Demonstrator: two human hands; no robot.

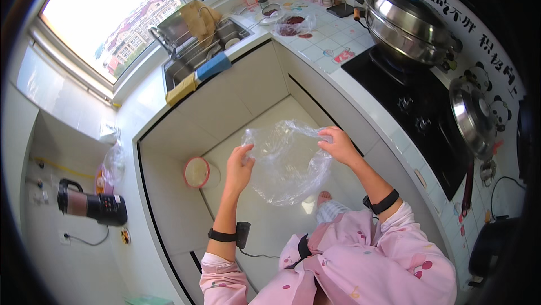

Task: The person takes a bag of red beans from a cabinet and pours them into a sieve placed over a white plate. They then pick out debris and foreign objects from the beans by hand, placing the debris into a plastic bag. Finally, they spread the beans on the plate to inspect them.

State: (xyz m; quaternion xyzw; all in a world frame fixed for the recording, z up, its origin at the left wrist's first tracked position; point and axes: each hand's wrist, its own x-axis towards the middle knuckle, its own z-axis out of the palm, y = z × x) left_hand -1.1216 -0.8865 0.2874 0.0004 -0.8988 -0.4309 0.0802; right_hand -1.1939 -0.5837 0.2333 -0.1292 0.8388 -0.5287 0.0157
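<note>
A clear, crinkled plastic bag (287, 163) hangs spread between my two hands, above the floor. My left hand (241, 167) pinches its left edge between thumb and fingers. On the other side my right hand (337, 144) grips the upper right edge of the bag. Through the film the pale floor shows, and I see no contents in the bag. Each forearm wears a black strap.
A red-rimmed bin (197, 172) stands on the floor at left. The black gas hob (405, 106) bears a large steel steamer pot (408, 30). Beyond are a steel sink (171, 76) and a bag of dark red pieces (293, 26). A blender (91, 203) is at far left.
</note>
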